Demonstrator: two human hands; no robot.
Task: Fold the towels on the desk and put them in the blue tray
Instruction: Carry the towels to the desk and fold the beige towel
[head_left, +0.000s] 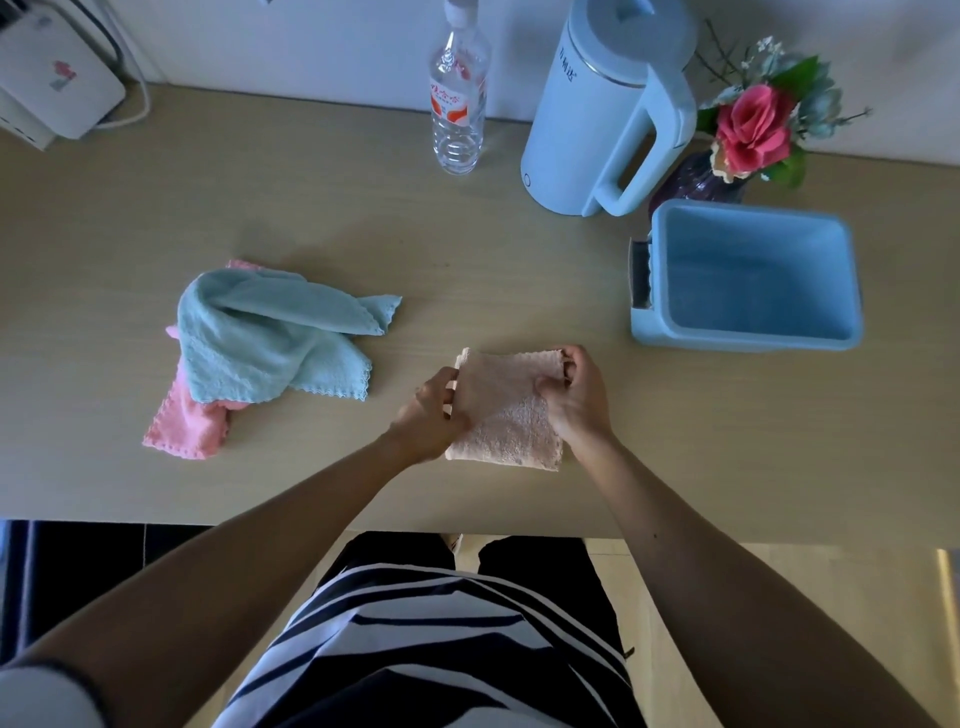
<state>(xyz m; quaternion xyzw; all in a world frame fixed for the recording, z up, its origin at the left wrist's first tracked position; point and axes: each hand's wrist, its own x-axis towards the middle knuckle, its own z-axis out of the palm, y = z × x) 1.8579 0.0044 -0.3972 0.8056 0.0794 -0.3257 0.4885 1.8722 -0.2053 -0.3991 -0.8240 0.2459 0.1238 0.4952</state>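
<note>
A small peach towel (506, 415) lies folded into a rough square on the desk near the front edge. My left hand (428, 415) pinches its left edge near the far corner. My right hand (574, 397) grips its far right corner, fingers curled over the cloth. A crumpled light blue towel (265, 338) lies to the left, on top of a pink towel (189, 423). The blue tray (670, 332) stands to the right of the hands and has nothing inside.
Along the back stand a clear plastic bottle (457, 104), a pale blue kettle (608, 114) and a vase of artificial flowers (753, 130). A white appliance (52, 88) with a cable sits at the back left. The desk's front edge (260, 522) runs just before my body.
</note>
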